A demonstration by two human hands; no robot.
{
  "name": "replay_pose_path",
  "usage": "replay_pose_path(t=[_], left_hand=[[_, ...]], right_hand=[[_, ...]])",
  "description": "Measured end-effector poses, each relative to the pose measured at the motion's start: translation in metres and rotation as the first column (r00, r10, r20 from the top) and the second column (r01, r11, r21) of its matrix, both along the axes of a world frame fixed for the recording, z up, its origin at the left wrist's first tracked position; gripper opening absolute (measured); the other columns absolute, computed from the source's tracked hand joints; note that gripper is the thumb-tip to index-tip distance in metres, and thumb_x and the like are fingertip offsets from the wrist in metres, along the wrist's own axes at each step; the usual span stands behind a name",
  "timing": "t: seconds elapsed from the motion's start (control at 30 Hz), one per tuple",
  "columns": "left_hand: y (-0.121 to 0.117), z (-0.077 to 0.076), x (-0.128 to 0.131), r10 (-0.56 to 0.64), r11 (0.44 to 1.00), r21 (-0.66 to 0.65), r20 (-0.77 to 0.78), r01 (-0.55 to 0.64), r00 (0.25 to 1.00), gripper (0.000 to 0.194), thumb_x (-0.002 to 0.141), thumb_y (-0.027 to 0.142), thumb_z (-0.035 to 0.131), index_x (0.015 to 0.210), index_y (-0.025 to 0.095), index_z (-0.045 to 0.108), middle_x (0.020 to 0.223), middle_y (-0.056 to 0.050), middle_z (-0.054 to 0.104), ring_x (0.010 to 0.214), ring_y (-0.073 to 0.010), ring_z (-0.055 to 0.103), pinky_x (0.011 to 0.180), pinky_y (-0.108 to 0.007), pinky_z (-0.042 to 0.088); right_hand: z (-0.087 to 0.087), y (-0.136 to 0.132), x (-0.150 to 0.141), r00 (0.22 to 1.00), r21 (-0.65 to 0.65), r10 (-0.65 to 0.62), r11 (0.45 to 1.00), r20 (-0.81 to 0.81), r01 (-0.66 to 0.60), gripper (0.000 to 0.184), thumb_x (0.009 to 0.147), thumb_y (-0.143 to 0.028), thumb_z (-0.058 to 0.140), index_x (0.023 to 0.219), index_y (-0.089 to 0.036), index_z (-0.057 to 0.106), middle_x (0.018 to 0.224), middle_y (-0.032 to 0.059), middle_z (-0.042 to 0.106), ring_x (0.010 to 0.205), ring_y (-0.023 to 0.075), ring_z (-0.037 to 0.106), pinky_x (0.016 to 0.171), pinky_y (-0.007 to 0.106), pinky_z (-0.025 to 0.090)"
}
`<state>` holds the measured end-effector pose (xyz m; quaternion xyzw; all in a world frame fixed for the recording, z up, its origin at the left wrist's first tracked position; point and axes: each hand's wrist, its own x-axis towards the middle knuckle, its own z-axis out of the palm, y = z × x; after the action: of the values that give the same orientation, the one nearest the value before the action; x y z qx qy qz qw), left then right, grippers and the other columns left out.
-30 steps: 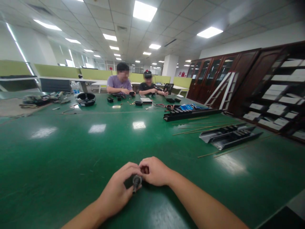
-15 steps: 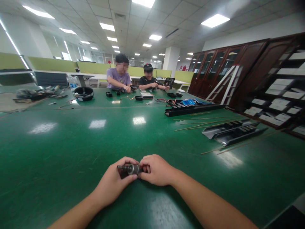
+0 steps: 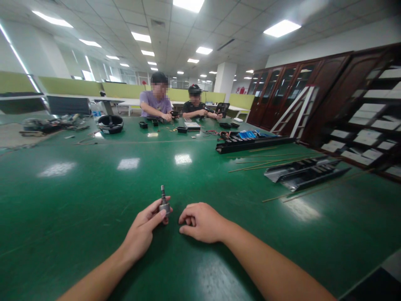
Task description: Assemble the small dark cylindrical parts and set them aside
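A small metal part stands clear above a green table, pinched between the thumb and fingers of a worker's left hand, its thin stem pointing to twelve o'clock. Half a second ago both hands met on the piece and the stem pointed toward nine. The right hand has since parted from it and sits just beside it at about four o'clock, fingers loosely curled and thumb apart from them (whether the knuckles brush the tabletop cannot be told). The handling thus appears to have passed to the left hand alone, leaving the right free. Metal channels lie at two o'clock; two co-workers sit across the table near twelve.
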<state>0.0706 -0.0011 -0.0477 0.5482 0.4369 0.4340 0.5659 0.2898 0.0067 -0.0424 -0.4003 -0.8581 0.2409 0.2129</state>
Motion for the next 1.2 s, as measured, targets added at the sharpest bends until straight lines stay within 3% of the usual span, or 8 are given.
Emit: replay_pose_path(t=[0.17,0.33,0.47,0.53,0.63,0.83,1.0,1.2], left_hand=[[-0.002,-0.004,-0.004,-0.012,1.000,0.003,0.056,0.012,0.998,0.058,0.091,0.047,0.054,0.139,0.015,0.046,0.095,-0.006,0.060,0.083,-0.0197,0.057,0.083,-0.034,0.046],[-0.005,-0.002,-0.005,-0.091,0.988,0.107,-0.153,0.108,0.984,0.045,0.097,0.047,0.045,0.132,0.019,0.048,0.091,-0.004,0.059,0.087,-0.0195,0.055,0.087,-0.034,0.042],[-0.010,0.004,-0.005,-0.093,0.970,0.188,-0.295,0.153,0.951,0.043,0.096,0.045,0.048,0.133,0.023,0.043,0.110,-0.006,0.060,0.102,-0.0211,0.057,0.091,-0.034,0.043],[-0.010,0.006,-0.007,-0.055,0.955,0.250,-0.381,0.160,0.923,0.042,0.095,0.042,0.053,0.131,0.025,0.042,0.118,-0.006,0.058,0.108,-0.0214,0.057,0.095,-0.034,0.043],[-0.005,0.007,-0.014,0.036,0.896,0.395,-0.522,0.204,0.852,0.031,0.092,0.035,0.059,0.120,0.024,0.051,0.113,-0.004,0.061,0.104,-0.0199,0.059,0.094,-0.034,0.045],[0.003,0.003,-0.019,0.124,0.766,0.600,-0.490,0.230,0.863,0.015,0.091,0.021,0.060,0.105,0.023,0.058,0.110,-0.004,0.061,0.104,-0.0174,0.059,0.092,-0.031,0.047],[-0.002,0.003,-0.013,0.060,0.743,0.606,-0.483,0.284,0.873,0.013,0.091,0.017,0.058,0.103,0.023,0.060,0.110,-0.005,0.061,0.103,-0.0163,0.061,0.090,-0.030,0.048],[-0.001,0.004,-0.011,0.061,0.747,0.604,-0.479,0.278,0.876,0.015,0.089,0.017,0.062,0.103,0.023,0.061,0.107,-0.004,0.063,0.100,-0.0163,0.062,0.089,-0.030,0.049]], right_hand=[[-0.001,0.001,0.001,0.999,-0.047,-0.006,0.999,-0.047,0.004,0.014,0.077,-0.028,0.073,0.088,-0.019,0.072,0.071,-0.0019,0.062,0.062,0.0105,0.055,0.059,0.021,0.040],[-0.006,0.005,0.002,0.982,-0.220,-0.112,0.972,-0.150,0.077,0.017,0.080,-0.024,0.070,0.095,-0.016,0.070,0.073,0.0001,0.068,0.061,0.0108,0.061,0.058,0.020,0.044],[-0.007,0.007,0.002,0.971,-0.231,-0.143,0.968,-0.190,0.098,0.021,0.078,-0.020,0.070,0.098,-0.016,0.068,0.073,0.0002,0.068,0.061,0.0110,0.061,0.058,0.020,0.046],[-0.007,0.006,0.003,0.971,-0.217,-0.145,0.971,-0.191,0.102,0.022,0.077,-0.020,0.070,0.099,-0.016,0.068,0.072,-0.0003,0.069,0.060,0.0110,0.061,0.057,0.020,0.045],[-0.006,0.005,0.003,0.972,-0.191,-0.144,0.975,-0.184,0.109,0.026,0.076,-0.019,0.070,0.102,-0.018,0.066,0.074,-0.0009,0.069,0.060,0.0113,0.061,0.057,0.021,0.045],[-0.001,-0.001,0.000,0.965,-0.099,-0.146,0.987,-0.218,0.127,0.047,0.072,-0.021,0.076,0.117,-0.021,0.062,0.087,0.0005,0.069,0.066,0.0126,0.062,0.063,0.024,0.047],[0.003,-0.002,-0.001,0.967,0.068,-0.118,0.988,-0.228,0.136,0.039,0.069,-0.024,0.080,0.106,-0.021,0.067,0.092,0.0020,0.068,0.078,0.0161,0.062,0.072,0.027,0.048],[0.002,-0.002,-0.002,0.973,0.122,-0.069,0.988,-0.218,0.097,0.024,0.072,-0.024,0.078,0.095,-0.020,0.070,0.087,0.0017,0.068,0.078,0.0161,0.062,0.072,0.026,0.046]])
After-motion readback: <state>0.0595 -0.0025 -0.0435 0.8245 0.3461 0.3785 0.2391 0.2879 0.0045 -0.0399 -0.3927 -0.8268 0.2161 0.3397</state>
